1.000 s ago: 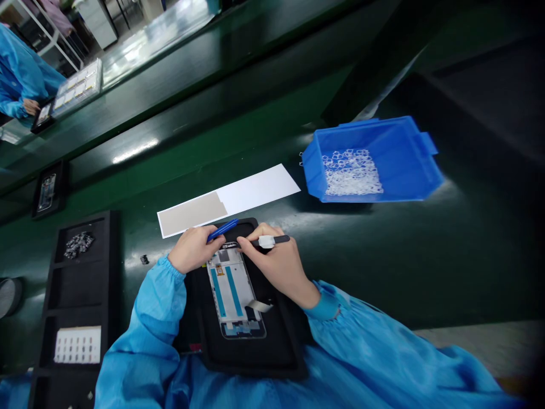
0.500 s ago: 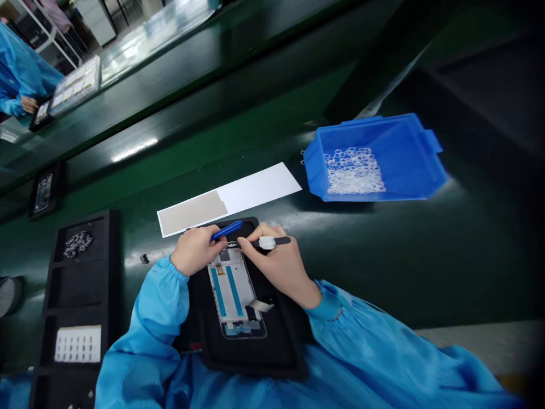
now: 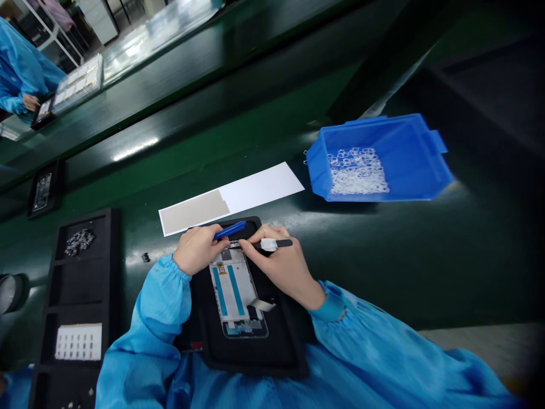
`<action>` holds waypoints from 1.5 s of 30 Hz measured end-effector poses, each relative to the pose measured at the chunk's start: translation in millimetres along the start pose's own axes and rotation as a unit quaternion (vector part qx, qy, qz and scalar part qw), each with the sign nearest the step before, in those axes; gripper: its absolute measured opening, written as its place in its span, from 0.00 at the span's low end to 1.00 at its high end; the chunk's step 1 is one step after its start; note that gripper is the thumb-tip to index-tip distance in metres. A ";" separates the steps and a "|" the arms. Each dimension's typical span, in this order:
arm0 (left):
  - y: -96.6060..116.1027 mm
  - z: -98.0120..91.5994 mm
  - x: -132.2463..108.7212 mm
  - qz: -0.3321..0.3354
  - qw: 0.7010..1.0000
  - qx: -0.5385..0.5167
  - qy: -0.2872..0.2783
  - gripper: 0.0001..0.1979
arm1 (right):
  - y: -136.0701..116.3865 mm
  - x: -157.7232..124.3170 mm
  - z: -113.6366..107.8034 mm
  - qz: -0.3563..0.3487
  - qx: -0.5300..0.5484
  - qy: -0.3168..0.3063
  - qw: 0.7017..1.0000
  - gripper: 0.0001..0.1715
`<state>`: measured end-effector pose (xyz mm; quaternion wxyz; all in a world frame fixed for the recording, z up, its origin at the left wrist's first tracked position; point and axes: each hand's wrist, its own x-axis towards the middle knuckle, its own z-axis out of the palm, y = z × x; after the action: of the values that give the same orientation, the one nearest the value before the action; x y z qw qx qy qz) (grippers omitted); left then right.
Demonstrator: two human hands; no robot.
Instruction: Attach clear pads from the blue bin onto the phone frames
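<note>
An opened phone frame (image 3: 239, 295) with two blue strips lies in a black tray (image 3: 255, 360) in front of me. My left hand (image 3: 196, 249) is closed round a blue pry tool (image 3: 230, 230), its fingertips at the phone's far end. My right hand (image 3: 276, 258) grips dark tweezers (image 3: 284, 243) with a white wrap around them. Their tips meet the phone's top edge close to my left fingertips. What lies right under the fingertips is too small to make out. A flex cable (image 3: 262, 305) sticks out over the phone's right side.
A blue bin (image 3: 409, 165) holds many small white rings. Between it and the tray lies a white sheet (image 3: 266, 187) with a grey part. At left stands a black compartment tray (image 3: 79, 284) with small parts and a white card (image 3: 79, 342). A co-worker's hand (image 3: 31, 102) shows far left.
The whole view has shifted slightly. Both hands stay at the phone's far end with the same tools in them; little else differs.
</note>
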<state>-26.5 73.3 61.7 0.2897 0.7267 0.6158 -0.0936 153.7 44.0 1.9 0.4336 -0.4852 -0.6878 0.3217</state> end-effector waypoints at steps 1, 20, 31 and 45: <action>-0.3 0.2 0.2 0.001 1.000 -0.003 0.001 0.08 | -0.1 0.0 0.1 -0.002 -0.003 -0.001 1.000 0.20; -3.7 -0.9 1.2 0.022 1.000 -0.013 0.003 0.08 | -2.8 1.9 5.0 -0.058 -0.020 0.037 0.997 0.16; -1.1 -7.7 2.2 0.022 1.000 0.009 -0.018 0.08 | -1.2 2.7 0.4 -0.009 0.034 0.026 0.999 0.14; -34.3 57.5 -97.1 -0.085 0.931 -0.200 0.293 0.16 | 6.0 1.3 5.7 0.050 0.185 0.134 0.972 0.13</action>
<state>-68.1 -36.7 52.2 0.2269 0.5940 0.7387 0.2238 150.7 47.0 -5.3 0.5873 -0.4690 -0.5273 0.3964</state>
